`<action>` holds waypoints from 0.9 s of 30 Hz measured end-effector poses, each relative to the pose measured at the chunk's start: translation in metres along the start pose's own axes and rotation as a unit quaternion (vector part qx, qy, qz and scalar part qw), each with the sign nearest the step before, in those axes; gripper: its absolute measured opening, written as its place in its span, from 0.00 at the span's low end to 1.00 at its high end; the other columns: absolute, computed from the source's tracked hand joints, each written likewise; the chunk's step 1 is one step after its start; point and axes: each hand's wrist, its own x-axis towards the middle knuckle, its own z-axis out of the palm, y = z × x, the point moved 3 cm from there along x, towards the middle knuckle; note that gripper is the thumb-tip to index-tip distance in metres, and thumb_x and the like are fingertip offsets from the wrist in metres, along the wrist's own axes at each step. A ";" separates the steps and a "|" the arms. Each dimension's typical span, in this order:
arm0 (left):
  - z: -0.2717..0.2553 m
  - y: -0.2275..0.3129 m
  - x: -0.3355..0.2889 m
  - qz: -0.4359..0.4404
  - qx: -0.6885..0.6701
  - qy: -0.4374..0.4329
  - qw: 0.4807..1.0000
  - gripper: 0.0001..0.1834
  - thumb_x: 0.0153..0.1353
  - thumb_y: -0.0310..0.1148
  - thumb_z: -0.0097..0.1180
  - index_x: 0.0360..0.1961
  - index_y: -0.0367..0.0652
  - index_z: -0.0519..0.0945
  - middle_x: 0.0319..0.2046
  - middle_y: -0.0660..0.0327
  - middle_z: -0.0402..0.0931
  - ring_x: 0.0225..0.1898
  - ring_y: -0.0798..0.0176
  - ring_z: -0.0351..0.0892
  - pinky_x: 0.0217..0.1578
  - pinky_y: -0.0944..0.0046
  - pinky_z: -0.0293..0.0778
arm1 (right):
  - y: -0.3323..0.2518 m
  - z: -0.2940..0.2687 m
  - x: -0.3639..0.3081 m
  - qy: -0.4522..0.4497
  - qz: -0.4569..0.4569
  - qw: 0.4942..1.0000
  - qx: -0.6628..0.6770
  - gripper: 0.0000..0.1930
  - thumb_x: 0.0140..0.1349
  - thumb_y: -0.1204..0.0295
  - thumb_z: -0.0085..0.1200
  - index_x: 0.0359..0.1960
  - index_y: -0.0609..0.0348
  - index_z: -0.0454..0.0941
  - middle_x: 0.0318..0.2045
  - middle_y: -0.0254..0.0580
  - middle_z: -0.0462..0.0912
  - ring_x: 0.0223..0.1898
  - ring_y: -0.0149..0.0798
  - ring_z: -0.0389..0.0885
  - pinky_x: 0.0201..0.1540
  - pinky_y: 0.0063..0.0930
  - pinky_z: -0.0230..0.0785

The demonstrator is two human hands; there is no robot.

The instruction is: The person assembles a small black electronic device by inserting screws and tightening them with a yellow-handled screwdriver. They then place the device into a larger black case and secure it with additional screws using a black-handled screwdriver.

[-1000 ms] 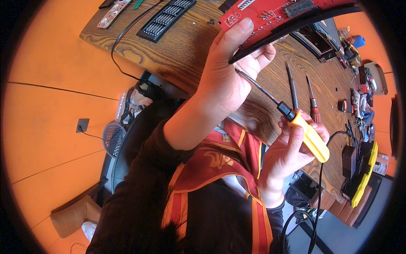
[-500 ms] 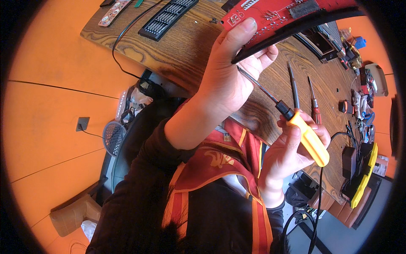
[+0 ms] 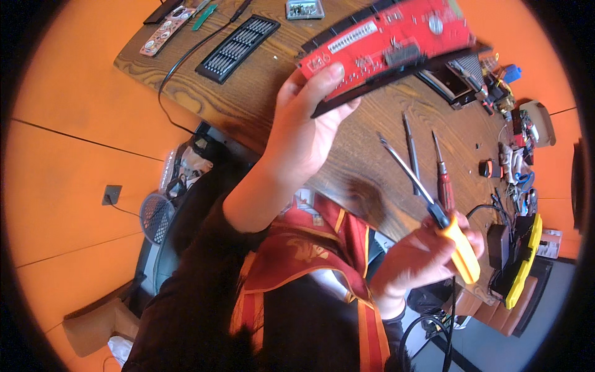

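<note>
Circuit board (image 3: 365, 59) and yellow screwdriver (image 3: 462, 253) are gripped in separate hands (image 3: 305, 127) (image 3: 418, 260); red screwdriver (image 3: 445, 188) lies nearby.

We see a red circuit board (image 3: 379, 44), a yellow screwdriver handle (image 3: 463, 253) with a seemingly black collar (image 3: 439, 216), and a brown, wavy-grained tabletop (image 3: 365, 152).

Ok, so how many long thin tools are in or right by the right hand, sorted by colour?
Yellow-handled screwdriver, held in the right hand: 1
Red-handled screwdriver, lying on the wooden table: 1
Slim dark grey tool, lying there too, exact kind unclear: 1
Total: 3
</note>
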 end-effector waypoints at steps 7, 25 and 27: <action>0.008 0.000 -0.013 0.032 0.166 0.017 0.986 0.16 0.49 0.21 0.58 0.41 0.33 0.73 0.36 0.59 0.76 0.37 0.71 0.75 0.43 0.71 0.71 | -0.023 0.007 0.019 -0.082 -0.137 0.987 0.024 0.17 0.59 0.67 0.51 0.45 0.55 0.59 0.38 0.49 0.73 0.37 0.35 0.75 0.35 0.19 0.73; 0.020 0.001 -0.024 0.048 0.305 0.012 0.951 0.17 0.48 0.19 0.58 0.41 0.32 0.72 0.36 0.57 0.77 0.37 0.69 0.76 0.40 0.71 0.72 | -0.018 0.028 0.017 -0.096 -0.086 0.991 -0.038 0.29 0.46 0.71 0.63 0.43 0.54 0.53 0.34 0.55 0.73 0.35 0.43 0.76 0.40 0.30 0.73; 0.020 0.000 -0.024 0.048 0.307 0.011 0.950 0.17 0.48 0.19 0.58 0.41 0.32 0.72 0.36 0.56 0.77 0.37 0.69 0.76 0.40 0.71 0.72 | -0.018 0.028 0.017 -0.093 -0.083 0.991 -0.042 0.29 0.46 0.71 0.63 0.43 0.54 0.53 0.34 0.55 0.73 0.35 0.43 0.76 0.40 0.30 0.73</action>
